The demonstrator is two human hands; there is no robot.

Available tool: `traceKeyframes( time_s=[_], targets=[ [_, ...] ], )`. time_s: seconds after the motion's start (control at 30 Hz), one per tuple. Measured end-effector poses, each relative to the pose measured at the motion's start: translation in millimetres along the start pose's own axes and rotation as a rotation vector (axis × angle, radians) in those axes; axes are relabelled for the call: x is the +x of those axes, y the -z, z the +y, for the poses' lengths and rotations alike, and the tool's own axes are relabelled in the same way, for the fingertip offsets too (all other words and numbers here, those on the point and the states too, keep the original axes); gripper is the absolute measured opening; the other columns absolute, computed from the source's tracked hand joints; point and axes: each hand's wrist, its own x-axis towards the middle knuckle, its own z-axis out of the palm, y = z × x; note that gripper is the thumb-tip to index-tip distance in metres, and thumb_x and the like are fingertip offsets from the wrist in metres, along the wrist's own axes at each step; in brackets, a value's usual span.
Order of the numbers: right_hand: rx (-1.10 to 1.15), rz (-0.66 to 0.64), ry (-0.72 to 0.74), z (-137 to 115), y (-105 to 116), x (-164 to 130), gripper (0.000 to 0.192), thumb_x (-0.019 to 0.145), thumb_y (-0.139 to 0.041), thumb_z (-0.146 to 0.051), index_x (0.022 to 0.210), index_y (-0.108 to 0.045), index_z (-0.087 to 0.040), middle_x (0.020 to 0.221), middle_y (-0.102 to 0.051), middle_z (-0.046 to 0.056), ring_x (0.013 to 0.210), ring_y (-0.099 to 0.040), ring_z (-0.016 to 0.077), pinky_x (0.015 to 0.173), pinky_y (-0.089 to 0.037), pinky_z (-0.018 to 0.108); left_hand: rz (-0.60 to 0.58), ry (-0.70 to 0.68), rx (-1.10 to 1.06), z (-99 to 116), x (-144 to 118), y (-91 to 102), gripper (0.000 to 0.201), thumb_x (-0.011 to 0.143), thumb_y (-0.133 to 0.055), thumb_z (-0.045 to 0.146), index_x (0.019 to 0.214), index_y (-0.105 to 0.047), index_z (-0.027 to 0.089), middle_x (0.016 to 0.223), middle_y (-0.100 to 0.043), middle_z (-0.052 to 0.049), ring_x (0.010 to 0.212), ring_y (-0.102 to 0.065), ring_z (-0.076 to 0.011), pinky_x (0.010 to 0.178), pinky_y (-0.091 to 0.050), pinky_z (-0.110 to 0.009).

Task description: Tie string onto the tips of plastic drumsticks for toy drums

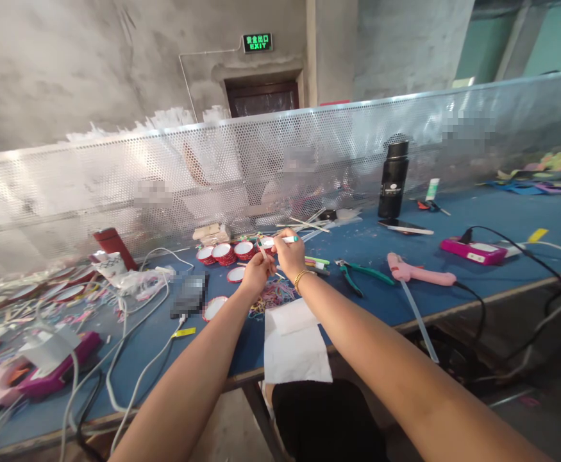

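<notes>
Both my arms reach out over a blue table (381, 301). My left hand (256, 271) pinches a thin pale stick (262, 249) that points up and away. My right hand (288, 253), with a gold bracelet on the wrist, grips a white stick with a teal tip (290, 239) held level. The two hands almost touch above a tangle of thin coloured strips (275, 294). Several red-and-white round lids (223, 253) lie just behind the hands.
A pink glue gun (417, 271) with a clear stick, green-handled pliers (364, 273) and a pink power strip (472, 250) lie to the right. A black bottle (393, 179) stands by the perforated metal screen (117, 192). White paper (294, 346) overhangs the near edge; cables and another glue gun (1, 385) at left.
</notes>
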Motion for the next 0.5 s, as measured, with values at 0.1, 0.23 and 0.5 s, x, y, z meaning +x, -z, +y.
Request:
traceKeyframes(
  time_s=[0.1,0.23,0.5],
  targets=[
    [0.043,-0.043,-0.02,-0.5,-0.6,-1.2,0.013,0.075,-0.053,-0.034,0.066,-0.053,-0.025,0.055,-0.061,-0.004,0.056,-0.058,0.0174,0.06,-0.043,0.027,-0.006,-0.004,-0.036,0.0,-0.2,-1.1,0.018,0.085,-0.065,0.018,0.07,-0.055,0.018,0.053,-0.056,0.002,0.05,-0.046,-0.0098,0.052,-0.034,-0.021],
    [0.015,-0.038,-0.025,0.2,-0.5,-0.7,0.012,0.076,-0.054,-0.034,0.067,-0.054,-0.026,0.056,-0.061,-0.004,0.058,-0.058,0.0179,0.061,-0.042,0.027,0.008,0.002,-0.056,1.0,-1.4,-2.4,0.019,0.085,-0.064,0.014,0.068,-0.055,0.017,0.052,-0.055,0.002,0.048,-0.045,-0.0091,0.053,-0.034,-0.022],
    [0.073,-0.052,-0.03,0.6,-2.2,-1.8,0.013,0.076,-0.054,-0.033,0.066,-0.053,-0.026,0.055,-0.06,-0.005,0.056,-0.057,0.0171,0.058,-0.043,0.027,0.005,0.003,-0.055,1.7,-0.7,-3.1,0.018,0.086,-0.063,0.015,0.069,-0.055,0.018,0.051,-0.056,0.002,0.048,-0.045,-0.0094,0.053,-0.034,-0.021]
  ],
)
